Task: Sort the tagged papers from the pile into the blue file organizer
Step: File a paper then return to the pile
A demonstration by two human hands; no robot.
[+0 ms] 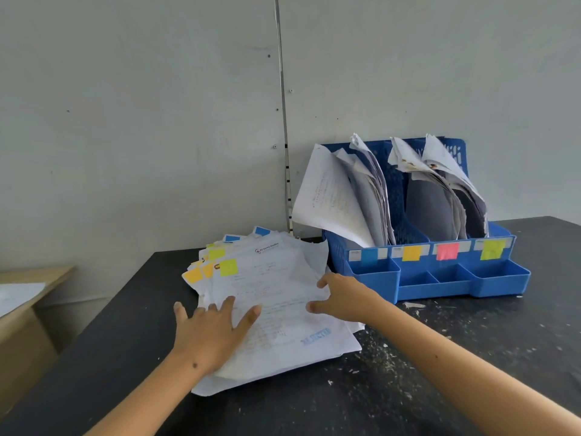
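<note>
A messy pile of white papers (276,297) lies on the black table, with yellow, green and blue sticky tags fanned out at its far left edge. The top sheet carries a green tag (228,267). My left hand (210,332) rests flat on the pile's near left part, fingers spread. My right hand (342,297) touches the pile's right edge, thumb on the top sheet; whether it grips the sheet is unclear. The blue file organizer (440,278) stands to the right, its slots marked blue, yellow, pink and green, with curled papers standing in them.
The black table (440,372) is speckled with white paper bits near the right. A grey wall with a vertical metal strip (284,121) stands close behind. A cardboard box (22,325) with a white sheet on it sits off the table's left side.
</note>
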